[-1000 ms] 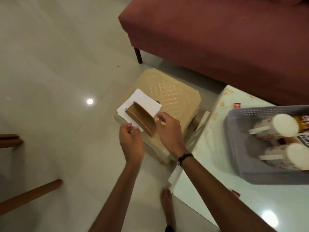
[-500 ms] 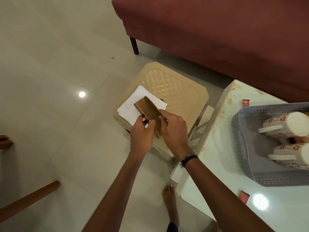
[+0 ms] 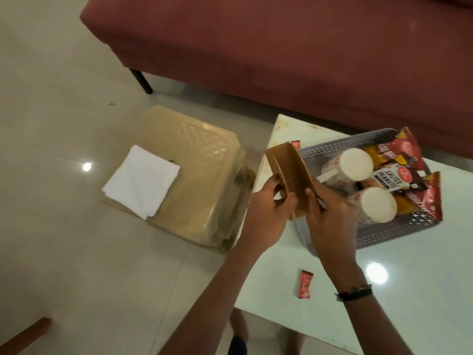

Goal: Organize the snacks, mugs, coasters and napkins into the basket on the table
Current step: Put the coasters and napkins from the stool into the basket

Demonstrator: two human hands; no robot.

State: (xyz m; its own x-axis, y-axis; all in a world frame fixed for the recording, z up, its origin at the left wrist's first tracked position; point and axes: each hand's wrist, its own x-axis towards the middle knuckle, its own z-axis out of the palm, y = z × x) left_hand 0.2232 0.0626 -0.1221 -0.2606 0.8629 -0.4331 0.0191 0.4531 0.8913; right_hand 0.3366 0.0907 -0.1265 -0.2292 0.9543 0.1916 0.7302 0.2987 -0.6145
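Both hands hold a brown wooden coaster holder point(image 3: 290, 172) over the left rim of the grey perforated basket point(image 3: 384, 233). My left hand point(image 3: 268, 213) grips its near left side and my right hand point(image 3: 330, 211) its right side. Inside the basket lie two white floral mugs point(image 3: 354, 165) point(image 3: 376, 204) on their sides, with several snack packets point(image 3: 399, 175) behind them. A folded stack of white napkins point(image 3: 142, 180) rests on the beige plastic stool point(image 3: 202, 160) to the left.
The basket stands on a white glossy table point(image 3: 409, 290). A small red sachet point(image 3: 305, 284) lies on the table near my right forearm, another point(image 3: 295, 144) by the basket's far corner. A red sofa point(image 3: 281, 47) runs behind. A wooden leg point(image 3: 23, 334) shows bottom left.
Both hands lifted the coaster holder off the napkins on the stool and carried it right, to the basket's left rim. The napkins stayed on the stool.
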